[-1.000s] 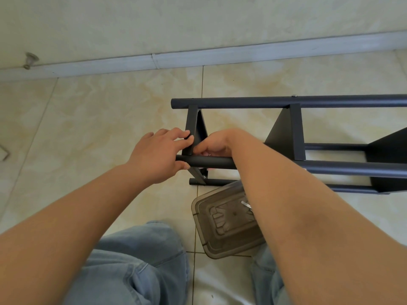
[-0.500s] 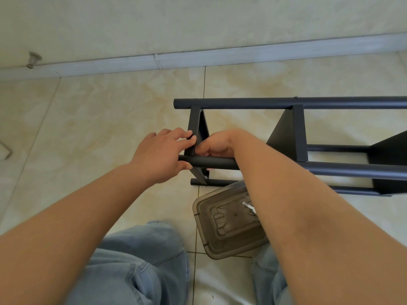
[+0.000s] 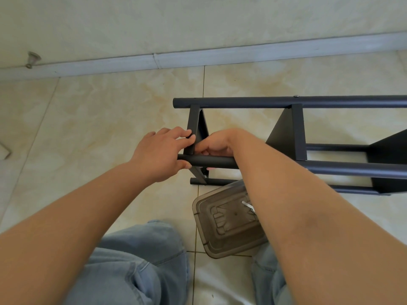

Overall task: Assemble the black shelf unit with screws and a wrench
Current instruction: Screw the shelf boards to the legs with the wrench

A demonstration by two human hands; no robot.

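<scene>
**Both hands at the near pole's end**

Your left hand (image 3: 161,154) grips the end of the near pole (image 3: 330,167) of the black shelf unit (image 3: 297,133): the thumb curls under the tube and the fingers lie over its top, with the fingertips reaching onto the end bracket (image 3: 193,128) that stands between the near pole and the far pole (image 3: 264,102). The left forearm runs up from the lower left corner, wrist nearly straight.

Your right hand (image 3: 217,144) sits just past the bracket, on the far side of the near pole, fingers curled down and tucked in behind the tube. Whatever those fingers pinch or hold is hidden by the pole and the hand itself, so you cannot tell from this view. The right forearm crosses over the near pole from the lower right, wrist bent down toward the joint.

The shelf unit lies on its side on the tiled floor (image 3: 99,119), its poles running off to the right edge, with two more shelf panels fixed further along. A screw head (image 3: 296,96) shows on top of the far pole above the second bracket.

Under your right forearm, a translucent plastic box (image 3: 222,225) rests on the floor near your knees, with a small metal piece (image 3: 246,204) in it, partly hidden. A wall (image 3: 198,23) and its skirting run behind.
</scene>
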